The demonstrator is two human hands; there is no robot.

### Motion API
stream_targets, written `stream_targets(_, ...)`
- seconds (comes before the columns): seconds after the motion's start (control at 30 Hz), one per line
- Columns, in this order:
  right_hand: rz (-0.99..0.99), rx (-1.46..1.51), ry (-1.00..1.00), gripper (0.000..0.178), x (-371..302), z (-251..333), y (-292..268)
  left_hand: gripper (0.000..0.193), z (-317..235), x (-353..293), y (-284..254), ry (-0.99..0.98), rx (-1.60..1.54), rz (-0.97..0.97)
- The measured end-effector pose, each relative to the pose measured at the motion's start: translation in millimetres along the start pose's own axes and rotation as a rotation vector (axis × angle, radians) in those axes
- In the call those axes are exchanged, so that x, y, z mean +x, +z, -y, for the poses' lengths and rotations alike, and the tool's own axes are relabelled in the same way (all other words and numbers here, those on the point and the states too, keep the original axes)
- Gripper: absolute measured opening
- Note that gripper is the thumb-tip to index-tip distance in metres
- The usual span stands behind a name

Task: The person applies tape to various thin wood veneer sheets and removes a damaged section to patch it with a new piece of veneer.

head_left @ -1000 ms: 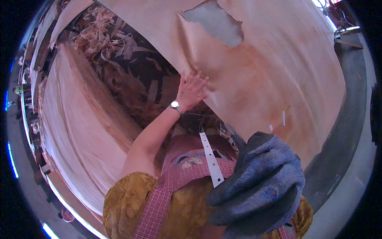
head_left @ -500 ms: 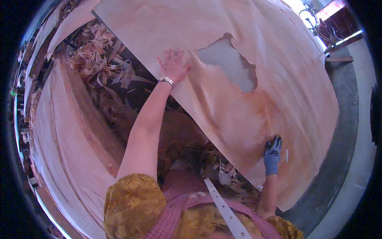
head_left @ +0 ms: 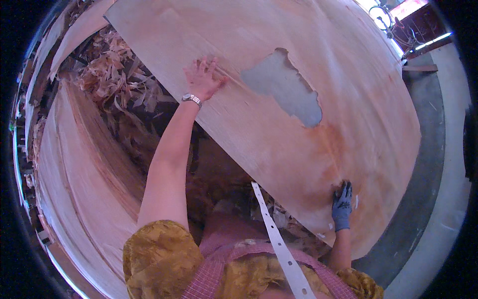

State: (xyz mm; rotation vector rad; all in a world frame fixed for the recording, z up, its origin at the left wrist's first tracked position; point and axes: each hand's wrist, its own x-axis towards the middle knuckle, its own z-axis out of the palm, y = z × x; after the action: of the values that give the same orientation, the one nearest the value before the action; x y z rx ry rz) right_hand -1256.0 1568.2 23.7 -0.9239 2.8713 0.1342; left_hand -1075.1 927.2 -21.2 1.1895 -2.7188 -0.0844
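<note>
A large, thin wood veneer sheet (head_left: 224,134) spreads before me, with a ragged hole (head_left: 286,89) through which a grey surface shows. My left hand (head_left: 203,79), bare with a metal watch (head_left: 191,99) at its wrist, lies on the sheet left of the hole, fingers spread. A ridge runs from beside that hand toward the hole. Lower right, my right hand (head_left: 342,207) in a grey-blue glove with dark fingertips rests on the sheet, fingers stretched out, below an orange-brown stain. Beside the glove is a small white strip (head_left: 356,202).
Curled veneer scraps (head_left: 112,65) lie in the gap left of the sheet. Further left is a pile of veneer sheets (head_left: 79,184). A white perforated strip (head_left: 274,231) juts up in front of my body. A bicycle (head_left: 383,20) stands far right.
My left hand has shifted left and its fingers have spread wider. The sheet has moved slightly left and looks smoother near the hand. The right glove sits a little lower in the picture.
</note>
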Motion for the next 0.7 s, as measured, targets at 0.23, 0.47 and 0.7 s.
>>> stream_targets(0.23,-0.055,-0.054,0.077,0.047,10.2,18.0,-16.6,0.072,36.9,6.9,14.7,-0.082,-0.158,-0.085)
stream_targets(0.47,-0.337,0.056,-0.653,0.048,108.8,213.4,-27.7,0.057,101.5,-191.8,137.8,-0.976,-0.633,-0.433)
stream_targets(0.7,-0.263,0.028,-1.005,0.048,170.8,340.7,3.3,0.052,48.8,-403.9,327.5,-1.333,-0.908,0.400)
